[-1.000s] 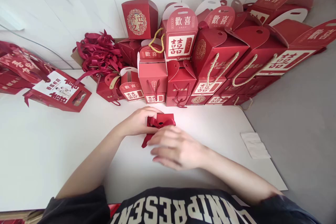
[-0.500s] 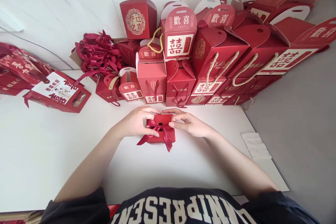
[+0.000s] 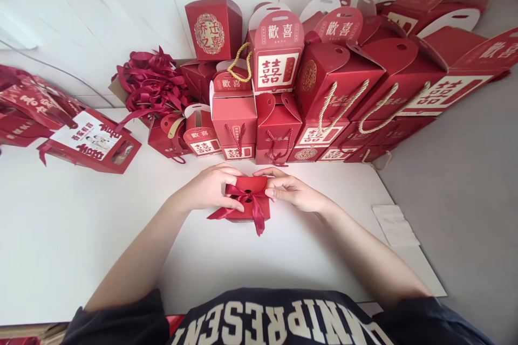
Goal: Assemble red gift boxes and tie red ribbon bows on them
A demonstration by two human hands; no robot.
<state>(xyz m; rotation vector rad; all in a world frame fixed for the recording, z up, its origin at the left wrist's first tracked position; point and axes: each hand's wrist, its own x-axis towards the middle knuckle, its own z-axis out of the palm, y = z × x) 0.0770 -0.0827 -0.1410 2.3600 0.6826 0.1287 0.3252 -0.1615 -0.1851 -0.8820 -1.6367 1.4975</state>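
Observation:
A small red gift box (image 3: 259, 182) sits on the white table in front of me, with dark round holes in its top. A dark red satin ribbon (image 3: 258, 213) is tied in a bow across it, its tails hanging toward me on the near side. My left hand (image 3: 212, 187) grips the box's left side, thumb lying over the top beside the bow. At the right edge, my right hand (image 3: 294, 192) has its fingers curled round the box's side, thumb tip close to the ribbon loop. Whether it also pinches the ribbon is hard to see.
Stacked red boxes (image 3: 279, 48) with rope handles line the wall behind. A heap of ribbons (image 3: 156, 83) fills a carton at the back left. More red boxes (image 3: 117, 156) stand at far left. A white patterned sheet (image 3: 394, 225) lies by the table's right edge.
My right thumb and fingers have shifted slightly right, toward the box's edge. The left ribbon tail extends a little farther left. My left hand stays nearly still.

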